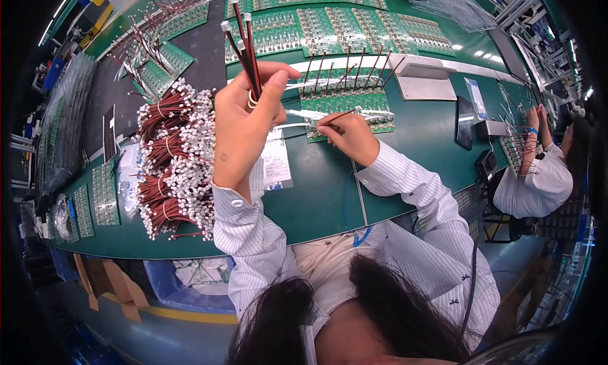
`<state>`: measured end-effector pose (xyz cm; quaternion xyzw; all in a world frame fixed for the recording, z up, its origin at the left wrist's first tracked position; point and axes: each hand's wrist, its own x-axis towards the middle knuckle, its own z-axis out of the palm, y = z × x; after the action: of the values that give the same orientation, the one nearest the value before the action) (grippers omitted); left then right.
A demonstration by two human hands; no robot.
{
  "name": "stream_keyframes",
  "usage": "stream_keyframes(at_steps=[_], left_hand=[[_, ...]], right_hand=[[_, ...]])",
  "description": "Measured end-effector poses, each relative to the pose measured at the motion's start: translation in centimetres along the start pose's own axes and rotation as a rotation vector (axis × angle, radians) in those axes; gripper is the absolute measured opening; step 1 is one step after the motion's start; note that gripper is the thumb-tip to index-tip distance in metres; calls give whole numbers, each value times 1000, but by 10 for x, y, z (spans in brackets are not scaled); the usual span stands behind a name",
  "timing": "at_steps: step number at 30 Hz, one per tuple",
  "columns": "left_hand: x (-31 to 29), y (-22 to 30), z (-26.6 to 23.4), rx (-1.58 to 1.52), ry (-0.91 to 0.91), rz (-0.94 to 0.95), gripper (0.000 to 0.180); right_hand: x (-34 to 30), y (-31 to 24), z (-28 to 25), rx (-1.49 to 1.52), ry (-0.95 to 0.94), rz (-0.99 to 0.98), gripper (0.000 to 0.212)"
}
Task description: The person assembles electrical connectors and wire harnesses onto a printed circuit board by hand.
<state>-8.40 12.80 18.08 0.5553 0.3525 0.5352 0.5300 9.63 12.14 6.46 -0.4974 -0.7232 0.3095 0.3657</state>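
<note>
My left hand (246, 121) is raised left of a green circuit board panel (348, 103), fingers closed around a few red-and-black wire leads (248, 55). White connectors tip their upper ends. Over the panel's lower part, my right hand (352, 136) pinches one short dark wire lead (342, 117) between thumb and fingertips. Whether its end touches the board is too small to tell. Several dark leads stand upright in a row along the panel's far part, and white wire ends lie across it.
Bundles of red-and-black wire leads (168, 184) with white connectors are heaped at left. More green panels (342, 31) line the far side. A metal angled plate (424, 80), a phone (464, 121) and a small box (490, 130) lie at right, where another person (535, 181) works.
</note>
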Motion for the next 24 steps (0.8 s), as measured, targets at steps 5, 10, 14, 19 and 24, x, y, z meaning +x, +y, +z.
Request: stream_keyframes(at_steps=[5, 10, 14, 19, 24], left_hand=[[-1, 3, -3, -17, -17, -1, 17], [-1, 3, -3, -17, -8, 7, 18], [-1, 3, -4, -24, -1, 4, 18], [-1, 3, -3, -23, -7, 3, 17], [-1, 3, -2, -13, 2, 3, 17]], right_hand=[[2, 7, 9, -15, -6, -100, 9], [3, 3, 10, -76, -27, -125, 9], [4, 4, 11, -104, -18, -178, 9], [4, 4, 11, -122, -13, -202, 8], [2, 1, 11, -137, -41, -175, 10]])
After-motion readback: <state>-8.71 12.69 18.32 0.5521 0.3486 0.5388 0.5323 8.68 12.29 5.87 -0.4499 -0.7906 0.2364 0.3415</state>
